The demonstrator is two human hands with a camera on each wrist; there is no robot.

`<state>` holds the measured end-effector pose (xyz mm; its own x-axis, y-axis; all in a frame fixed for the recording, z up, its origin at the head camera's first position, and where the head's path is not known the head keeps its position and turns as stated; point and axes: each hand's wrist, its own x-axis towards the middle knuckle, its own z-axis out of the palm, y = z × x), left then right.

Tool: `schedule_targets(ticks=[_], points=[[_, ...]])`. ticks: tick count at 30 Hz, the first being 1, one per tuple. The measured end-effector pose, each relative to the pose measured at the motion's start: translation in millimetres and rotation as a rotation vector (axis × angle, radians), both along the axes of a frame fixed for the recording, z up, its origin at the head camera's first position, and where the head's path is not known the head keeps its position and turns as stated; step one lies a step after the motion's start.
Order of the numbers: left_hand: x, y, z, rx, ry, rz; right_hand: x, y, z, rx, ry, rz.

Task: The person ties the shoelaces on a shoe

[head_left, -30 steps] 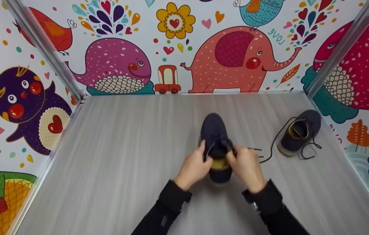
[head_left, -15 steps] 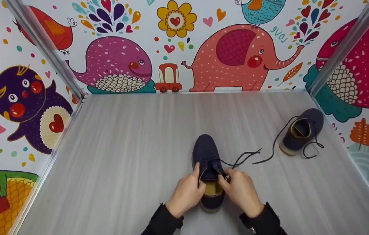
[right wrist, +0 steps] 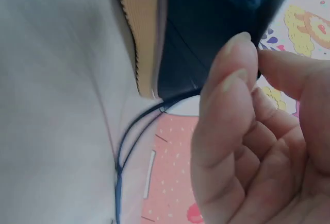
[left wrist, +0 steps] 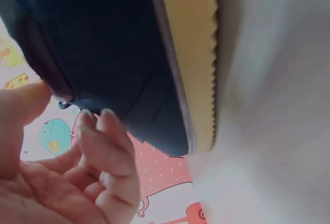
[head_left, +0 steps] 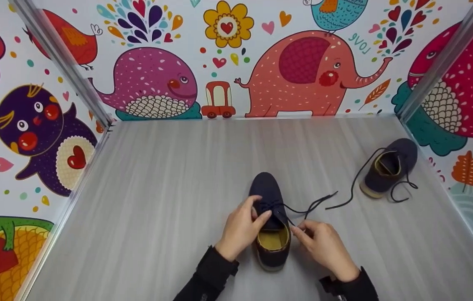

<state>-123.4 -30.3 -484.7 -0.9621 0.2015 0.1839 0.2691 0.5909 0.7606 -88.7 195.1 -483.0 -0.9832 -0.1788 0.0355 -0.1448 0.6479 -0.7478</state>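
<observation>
A dark navy lace-up shoe [head_left: 266,184] with a yellow insole stands upright, toe away from me. My left hand [head_left: 240,228] is at its left side, the thumb near the laces and the fingers bent toward the upper. The left wrist view shows a gap between that thumb [left wrist: 33,100] and the fingertips. Right of the shoe opening, my right hand [head_left: 324,244] pinches a dark shoelace [head_left: 288,220] between thumb and forefinger. In the right wrist view these fingertips partly hide the lace. Loose lace ends [head_left: 320,200] trail right across the floor.
A second navy shoe [head_left: 380,179] stands at the right, its laces [head_left: 399,196] loose around it. Grey wood-look floor [head_left: 169,188] spreads on the left. Cartoon-printed wall panels [head_left: 157,83] with metal edge strips [head_left: 433,67] border the floor at the back and sides.
The shoe has come nearer to me. Both hands have left the sides of its opening: the left moved forward to the lacing, the right drew slightly away to the right with a lace.
</observation>
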Motion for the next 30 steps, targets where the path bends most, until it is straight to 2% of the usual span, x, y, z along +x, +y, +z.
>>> schedule_targets(ticks=[2,6,10,14,17,22,25,30], points=[[-4.2,3,1.9,-0.007,0.015,-0.002,-0.1,4,2.1,0.011,0.007,0.004],[-4.7,7,6.4,-0.052,0.068,0.007,-0.9,12,7.9,0.017,0.021,-0.028],[-3.3,12,11.0,-0.104,0.129,0.024,-2.0,18,13.2,-0.014,0.03,-0.093],[-4.8,14,13.1,-0.1,0.146,0.022,-3.0,23,15.6,-0.053,0.039,-0.151],[-7.5,13,13.7,-0.057,0.099,0.005,-2.7,26,16.4,-0.049,0.063,-0.176],[-15.0,3,19.5,0.117,-0.054,-0.041,-0.6,30,19.2,0.003,0.097,-0.189],[-21.7,-8,29.0,0.245,-0.148,-0.052,1.5,33,22.7,0.008,0.079,-0.182],[-34.8,-27,50.5,0.38,-0.23,-0.044,6.3,40,30.3,0.008,0.037,-0.197]])
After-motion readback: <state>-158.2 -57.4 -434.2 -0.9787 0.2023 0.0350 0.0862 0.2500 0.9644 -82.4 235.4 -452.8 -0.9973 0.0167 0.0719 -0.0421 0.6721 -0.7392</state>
